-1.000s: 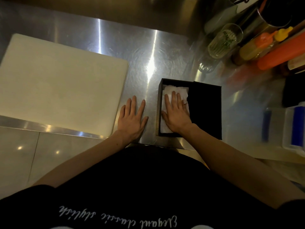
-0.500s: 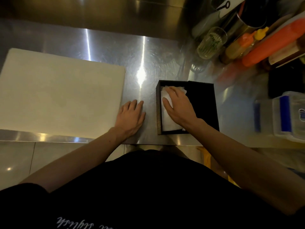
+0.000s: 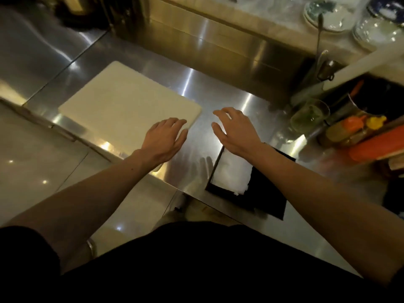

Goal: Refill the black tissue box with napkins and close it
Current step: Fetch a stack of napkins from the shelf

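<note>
The black tissue box lies open near the front edge of the steel counter, right of centre. White napkins fill its left half; the right half looks dark. My right hand hovers above the counter just beyond the box, fingers spread, holding nothing, and my forearm crosses over the box's far end. My left hand is raised over the near right corner of the white cutting board, fingers apart and empty. No lid is visible.
A white cutting board lies left of the box. At the right stand a glass, orange and yellow squeeze bottles and an orange container. Plates sit on a raised shelf behind. The floor shows beyond the counter's front edge.
Both hands have lifted off: the right one left the napkins in the box, the left one left the counter, and both moved forward. The view has tilted up and turned.
</note>
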`<state>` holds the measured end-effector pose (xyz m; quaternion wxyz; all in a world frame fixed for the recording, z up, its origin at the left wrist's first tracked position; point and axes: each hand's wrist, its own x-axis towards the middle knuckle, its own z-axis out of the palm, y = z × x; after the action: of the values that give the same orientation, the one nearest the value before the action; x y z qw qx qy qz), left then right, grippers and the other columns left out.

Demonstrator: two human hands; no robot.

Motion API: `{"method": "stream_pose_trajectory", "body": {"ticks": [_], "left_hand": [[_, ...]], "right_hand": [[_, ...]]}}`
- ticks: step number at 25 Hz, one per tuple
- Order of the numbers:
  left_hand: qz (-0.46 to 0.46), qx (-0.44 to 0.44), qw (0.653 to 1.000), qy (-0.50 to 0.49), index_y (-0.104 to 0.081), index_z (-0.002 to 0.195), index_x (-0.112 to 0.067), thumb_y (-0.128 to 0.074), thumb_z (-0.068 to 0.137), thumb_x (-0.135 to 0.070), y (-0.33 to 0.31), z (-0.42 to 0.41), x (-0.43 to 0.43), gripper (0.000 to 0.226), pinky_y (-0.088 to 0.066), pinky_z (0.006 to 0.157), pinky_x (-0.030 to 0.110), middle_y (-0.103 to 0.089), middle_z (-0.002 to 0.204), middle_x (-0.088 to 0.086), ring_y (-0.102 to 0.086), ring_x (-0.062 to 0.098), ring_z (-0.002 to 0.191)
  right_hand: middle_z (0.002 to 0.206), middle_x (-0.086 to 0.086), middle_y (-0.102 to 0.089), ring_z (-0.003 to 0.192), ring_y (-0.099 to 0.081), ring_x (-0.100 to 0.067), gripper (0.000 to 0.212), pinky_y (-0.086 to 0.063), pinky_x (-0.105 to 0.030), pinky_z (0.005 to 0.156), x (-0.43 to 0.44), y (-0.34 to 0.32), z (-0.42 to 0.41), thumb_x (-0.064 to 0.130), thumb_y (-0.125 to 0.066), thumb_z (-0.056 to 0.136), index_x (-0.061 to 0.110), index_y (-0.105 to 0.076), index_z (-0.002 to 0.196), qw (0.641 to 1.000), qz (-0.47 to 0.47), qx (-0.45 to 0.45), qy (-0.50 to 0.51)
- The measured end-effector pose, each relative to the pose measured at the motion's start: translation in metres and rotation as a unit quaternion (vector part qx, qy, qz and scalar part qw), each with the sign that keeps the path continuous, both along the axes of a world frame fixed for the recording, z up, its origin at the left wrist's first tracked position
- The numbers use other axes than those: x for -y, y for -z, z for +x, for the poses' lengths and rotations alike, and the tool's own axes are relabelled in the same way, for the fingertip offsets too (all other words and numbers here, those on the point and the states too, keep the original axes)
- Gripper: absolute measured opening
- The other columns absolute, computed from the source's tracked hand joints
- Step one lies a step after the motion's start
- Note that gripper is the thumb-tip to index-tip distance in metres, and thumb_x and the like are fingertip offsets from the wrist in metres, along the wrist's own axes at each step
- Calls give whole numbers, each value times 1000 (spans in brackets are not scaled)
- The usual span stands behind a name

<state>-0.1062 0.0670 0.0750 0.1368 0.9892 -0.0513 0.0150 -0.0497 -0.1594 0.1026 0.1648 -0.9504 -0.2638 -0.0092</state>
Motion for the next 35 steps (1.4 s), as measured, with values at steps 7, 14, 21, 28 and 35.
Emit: {"method": "stream_pose_trajectory", "body": {"ticks": [7, 14, 21, 28, 35], "left_hand": [[38, 53, 980, -188, -55, 129, -19, -31, 100, -45, -64, -102, -17, 45, -44, 92, 42, -62, 126, 7, -59, 31, 112], [81, 92, 921, -370, -55, 128, -19, -33, 100, -45, -117, -255, -52, 45, -43, 94, 42, -61, 127, 8, -56, 32, 115], [122, 95, 821, -550, -52, 130, -20, -27, 100, -51, -146, -479, -40, 49, -46, 86, 42, -59, 127, 9, -57, 30, 111], [187, 85, 654, -728, -56, 126, -21, -29, 98, -50, -171, -762, 66, 48, -47, 82, 42, -61, 127, 7, -59, 32, 111], [215, 43, 503, -836, -57, 123, -20, -27, 99, -50, -189, -965, 198, 48, -49, 82, 44, -62, 123, 11, -61, 34, 108]], "right_hand": [[132, -15, -55, 114, -53, -36, 45, -43, -45, 92, -54, -45, -17, 38, -44, 98, 14, -51, 135, 978, 25, 39, -205], [132, -15, -54, 114, -53, -36, 45, -47, -47, 92, -159, -96, -115, 40, -39, 99, 15, -47, 136, 910, 56, 68, -406], [133, -13, -54, 116, -53, -36, 51, -43, -43, 92, -247, -137, -297, 46, -38, 96, 20, -42, 140, 806, 67, 103, -579], [132, -15, -53, 117, -52, -39, 50, -45, -48, 95, -247, -168, -597, 44, -42, 97, 17, -45, 139, 649, 95, 68, -752], [133, -14, -52, 116, -52, -38, 50, -46, -48, 91, -195, -178, -851, 46, -40, 98, 19, -43, 139, 479, 98, 47, -871]]}}
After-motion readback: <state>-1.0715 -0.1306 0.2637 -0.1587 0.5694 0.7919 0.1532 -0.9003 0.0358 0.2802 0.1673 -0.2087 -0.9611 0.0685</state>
